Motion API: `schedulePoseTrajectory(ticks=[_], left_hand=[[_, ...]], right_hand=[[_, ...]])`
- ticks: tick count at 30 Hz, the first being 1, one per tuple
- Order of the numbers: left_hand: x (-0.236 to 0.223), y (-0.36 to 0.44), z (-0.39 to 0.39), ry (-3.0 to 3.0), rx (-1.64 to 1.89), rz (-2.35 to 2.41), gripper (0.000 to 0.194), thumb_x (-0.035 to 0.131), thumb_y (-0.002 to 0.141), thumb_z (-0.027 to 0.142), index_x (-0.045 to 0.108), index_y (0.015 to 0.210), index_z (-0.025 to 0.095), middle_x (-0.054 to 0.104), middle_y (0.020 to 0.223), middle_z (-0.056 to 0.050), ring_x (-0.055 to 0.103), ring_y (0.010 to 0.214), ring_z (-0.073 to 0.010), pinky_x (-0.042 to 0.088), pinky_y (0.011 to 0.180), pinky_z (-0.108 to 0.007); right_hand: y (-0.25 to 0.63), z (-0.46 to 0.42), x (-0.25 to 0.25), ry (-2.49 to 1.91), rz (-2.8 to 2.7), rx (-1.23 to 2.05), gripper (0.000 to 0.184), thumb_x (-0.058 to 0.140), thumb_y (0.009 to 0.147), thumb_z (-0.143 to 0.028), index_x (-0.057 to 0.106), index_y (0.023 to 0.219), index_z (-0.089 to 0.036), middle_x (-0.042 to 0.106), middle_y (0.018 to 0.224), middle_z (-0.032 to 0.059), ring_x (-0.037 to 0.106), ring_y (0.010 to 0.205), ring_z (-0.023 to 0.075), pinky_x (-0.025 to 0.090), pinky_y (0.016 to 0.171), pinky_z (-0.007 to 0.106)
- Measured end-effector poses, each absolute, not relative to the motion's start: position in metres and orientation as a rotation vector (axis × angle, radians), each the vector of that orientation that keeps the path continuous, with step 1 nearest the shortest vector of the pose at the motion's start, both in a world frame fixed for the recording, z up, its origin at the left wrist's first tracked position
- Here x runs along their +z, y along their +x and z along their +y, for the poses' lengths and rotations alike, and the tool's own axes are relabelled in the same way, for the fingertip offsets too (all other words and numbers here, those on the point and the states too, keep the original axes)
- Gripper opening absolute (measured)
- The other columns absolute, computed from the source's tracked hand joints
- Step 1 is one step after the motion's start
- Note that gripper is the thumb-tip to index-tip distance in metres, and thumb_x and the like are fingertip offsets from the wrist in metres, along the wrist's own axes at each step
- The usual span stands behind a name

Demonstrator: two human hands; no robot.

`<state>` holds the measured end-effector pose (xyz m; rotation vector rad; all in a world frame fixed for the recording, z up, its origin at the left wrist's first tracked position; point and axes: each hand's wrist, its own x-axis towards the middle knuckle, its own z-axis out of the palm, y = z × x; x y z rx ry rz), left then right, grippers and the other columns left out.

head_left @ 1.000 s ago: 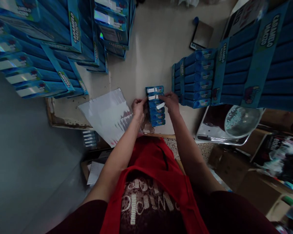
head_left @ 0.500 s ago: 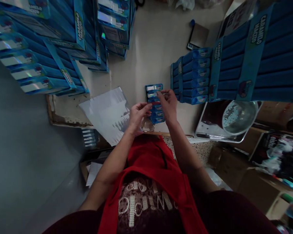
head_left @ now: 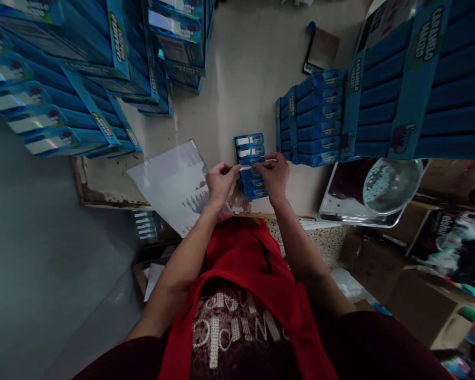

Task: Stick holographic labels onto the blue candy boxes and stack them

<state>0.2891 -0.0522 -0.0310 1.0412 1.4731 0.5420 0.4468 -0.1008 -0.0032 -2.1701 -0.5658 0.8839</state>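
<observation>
A small row of blue candy boxes [head_left: 254, 186] sits near the table's front edge, end faces up. The far two carry whitish shiny strips; the nearer ones show round blue marks. Over the middle of the row a narrow pale sticker strip [head_left: 246, 167] is stretched between my hands. My left hand [head_left: 220, 182] pinches its left end, fingers closed. At the other end my right hand [head_left: 275, 174] pinches it, thumb and fingers together above the boxes. Left of my left hand lies a shiny white sticker sheet [head_left: 170, 179] with a ragged, partly peeled edge, overhanging the table.
Tall stacks of blue boxes stand at the left [head_left: 75, 89] and the right [head_left: 380, 105]. A small flat scale-like device [head_left: 322, 48] lies at the back. A bowl of pale candies [head_left: 404, 187] sits on a metal tray [head_left: 346, 216] at the right. Cardboard boxes [head_left: 411, 295] are below.
My right hand has come down from the far boxes to the middle of the row. The strip between my hands, reddish before, now looks pale and lies nearly level.
</observation>
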Motion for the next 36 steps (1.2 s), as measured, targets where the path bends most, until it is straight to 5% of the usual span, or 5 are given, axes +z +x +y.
schedulePoseTrajectory(ticks=[18, 28, 36], left_hand=[[-0.061, 0.295, -0.054, 0.918, 0.528, 1.493, 0.021, 0.086, 0.083, 0.031, 0.072, 0.072, 0.019, 0.063, 0.066, 0.004, 0.056, 0.068, -0.0127, 0.043, 0.07, -0.024], [-0.102, 0.316, -0.075, 0.361, 0.575, 1.444, 0.046, 0.094, 0.079, 0.042, 0.058, 0.098, 0.022, 0.062, 0.087, 0.004, 0.062, 0.074, -0.011, 0.049, 0.068, -0.021], [-0.106, 0.308, -0.076, 0.625, 0.658, 1.55, 0.02, 0.082, 0.084, 0.02, 0.068, 0.098, 0.021, 0.071, 0.085, -0.001, 0.068, 0.081, -0.0164, 0.052, 0.077, -0.026]], right_hand=[[0.452, -0.085, -0.011, -2.477, -0.86, 0.841, 0.024, 0.078, 0.083, -0.04, 0.062, 0.093, -0.026, 0.076, 0.091, 0.0013, 0.074, 0.092, 0.0261, 0.053, 0.086, 0.039], [0.481, -0.095, -0.062, -2.149, -0.401, 1.119, 0.064, 0.092, 0.048, -0.061, 0.052, 0.085, -0.027, 0.052, 0.074, -0.0082, 0.052, 0.071, 0.0155, 0.04, 0.066, 0.028], [0.485, -0.106, -0.043, -2.188, -0.672, 1.07, 0.05, 0.076, 0.071, -0.061, 0.066, 0.102, -0.024, 0.064, 0.08, -0.0025, 0.061, 0.075, 0.0195, 0.047, 0.072, 0.033]])
